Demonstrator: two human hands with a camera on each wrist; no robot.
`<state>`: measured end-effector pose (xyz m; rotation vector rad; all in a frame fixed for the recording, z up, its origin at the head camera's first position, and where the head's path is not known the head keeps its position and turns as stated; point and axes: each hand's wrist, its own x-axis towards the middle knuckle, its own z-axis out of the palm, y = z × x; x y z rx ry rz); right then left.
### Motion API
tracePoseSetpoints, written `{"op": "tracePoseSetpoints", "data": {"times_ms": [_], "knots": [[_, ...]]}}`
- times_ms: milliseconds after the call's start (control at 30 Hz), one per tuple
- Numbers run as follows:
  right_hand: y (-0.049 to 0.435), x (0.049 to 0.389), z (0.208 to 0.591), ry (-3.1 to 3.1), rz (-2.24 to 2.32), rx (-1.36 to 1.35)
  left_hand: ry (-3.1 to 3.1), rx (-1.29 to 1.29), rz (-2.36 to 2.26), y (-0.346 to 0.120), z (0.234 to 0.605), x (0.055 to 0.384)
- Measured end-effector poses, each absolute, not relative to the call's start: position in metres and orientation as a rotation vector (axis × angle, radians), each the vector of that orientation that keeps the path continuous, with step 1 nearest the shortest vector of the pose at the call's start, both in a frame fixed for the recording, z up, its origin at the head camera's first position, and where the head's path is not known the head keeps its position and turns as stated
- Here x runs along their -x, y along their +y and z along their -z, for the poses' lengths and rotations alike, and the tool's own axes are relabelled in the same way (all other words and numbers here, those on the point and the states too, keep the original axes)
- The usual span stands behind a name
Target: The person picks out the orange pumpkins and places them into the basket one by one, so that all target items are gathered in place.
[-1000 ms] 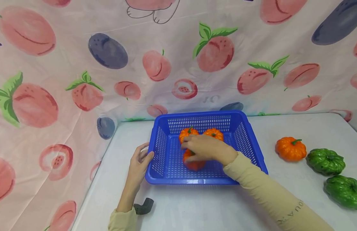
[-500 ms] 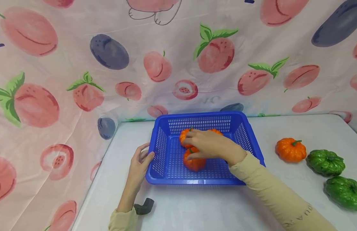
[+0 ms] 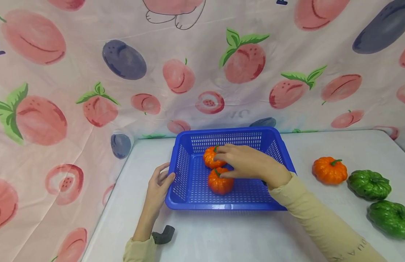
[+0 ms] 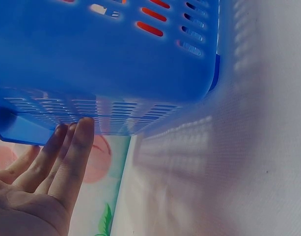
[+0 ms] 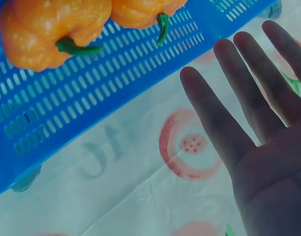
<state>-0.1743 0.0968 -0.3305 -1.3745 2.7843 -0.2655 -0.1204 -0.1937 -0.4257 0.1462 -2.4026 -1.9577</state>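
Note:
My left hand [image 3: 158, 189] holds the left rim of a blue plastic basket [image 3: 202, 206], thumb over the rim. The left wrist view shows its long fingers [image 4: 74, 162] nearly straight against the basket's slotted outer wall. Over the basket's right half, my right hand [image 3: 245, 160] hovers with nothing in it; its fingers [image 5: 241, 88] are spread in the right wrist view. Inside lie a small orange pumpkin [image 3: 209, 158] toward the back and another orange pumpkin [image 3: 221, 183] nearer the front, both with green stems. The right hand hides the spot where a third one sat.
To the basket's right on the white table [image 3: 222, 236] lie an orange pumpkin [image 3: 329, 171], a green pumpkin [image 3: 369, 185] and a second green pumpkin [image 3: 390, 219]. A dark elbow-shaped piece [image 3: 164, 234] is by the left wrist. A fruit-print cloth [image 3: 189, 43] hangs behind.
My right hand has come off the front orange pumpkin and drawn up and to the right, its fingers leaving it in the basket. The left hand stays at the rim.

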Motion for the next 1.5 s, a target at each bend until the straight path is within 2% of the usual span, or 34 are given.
{"op": "tracePoseSetpoints", "data": {"times_ms": [533,1233,1500], "knots": [[0.123,0.175,0.327,2.880,0.229,1.410,-2.399,-0.142,1.956,-0.194,0.426,0.122],[0.164,0.167,0.322,2.957,0.361,1.130,-2.398,-0.140,1.951,-0.194,0.427,0.121],[0.177,0.165,0.323,2.978,0.363,1.112,-2.404,-0.150,1.945,-0.194,0.427,0.121]]}}
